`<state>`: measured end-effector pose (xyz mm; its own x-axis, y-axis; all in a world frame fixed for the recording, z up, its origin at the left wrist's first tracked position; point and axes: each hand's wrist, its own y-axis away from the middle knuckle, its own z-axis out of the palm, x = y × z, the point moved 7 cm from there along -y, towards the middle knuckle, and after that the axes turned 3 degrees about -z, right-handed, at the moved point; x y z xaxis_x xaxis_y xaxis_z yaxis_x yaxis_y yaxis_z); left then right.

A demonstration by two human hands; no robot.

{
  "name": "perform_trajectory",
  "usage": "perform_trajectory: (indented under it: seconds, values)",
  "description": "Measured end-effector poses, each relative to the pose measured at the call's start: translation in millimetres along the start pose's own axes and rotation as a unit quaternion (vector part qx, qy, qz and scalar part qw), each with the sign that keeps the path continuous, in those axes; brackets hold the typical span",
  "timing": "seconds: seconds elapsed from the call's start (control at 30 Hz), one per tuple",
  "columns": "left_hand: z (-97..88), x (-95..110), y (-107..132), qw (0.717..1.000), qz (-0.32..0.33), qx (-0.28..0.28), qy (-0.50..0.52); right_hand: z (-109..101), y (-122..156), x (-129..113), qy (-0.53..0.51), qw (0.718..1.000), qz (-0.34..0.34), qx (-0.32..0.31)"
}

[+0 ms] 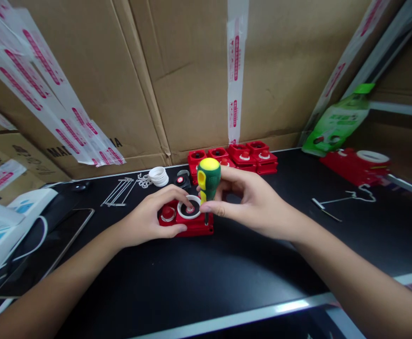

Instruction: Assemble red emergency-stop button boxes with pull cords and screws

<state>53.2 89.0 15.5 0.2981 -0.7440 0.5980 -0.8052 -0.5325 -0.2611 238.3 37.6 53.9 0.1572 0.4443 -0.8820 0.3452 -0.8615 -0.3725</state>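
Observation:
A red plastic part (192, 225) with a white ring (184, 212) and a red button lies on the black table (192, 278). My left hand (153, 219) grips its left side, thumb along the front edge and fingers curled over the top by the ring. My right hand (251, 202) holds a green and yellow stubby screwdriver (209, 176) upright, fingers closed round the handle. Its short shaft points down onto the right part of the red piece.
A row of similar red parts (234, 157) stands at the back against cardboard boxes. White rings (158, 176), metal rods (117, 193) and wire springs lie back left. A wire hook (347, 197), a red device (357, 165) and a green pouch (336, 122) are right. A phone (51, 249) lies left.

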Motion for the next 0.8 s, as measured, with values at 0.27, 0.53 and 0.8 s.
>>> perform_trajectory:
  seconds: [0.27,0.53,0.8]
  values:
    - [1.3,-1,0,1.000,0.000,-0.005,-0.008,-1,0,-4,0.084,0.996,-0.022,-0.015]
    - [1.7,-3,0,1.000,0.008,-0.002,0.002,7,1,5,0.063,0.998,0.016,-0.007]
    - [1.9,-4,1,1.000,0.015,0.001,-0.005,4,1,3,0.037,0.999,0.015,0.019]
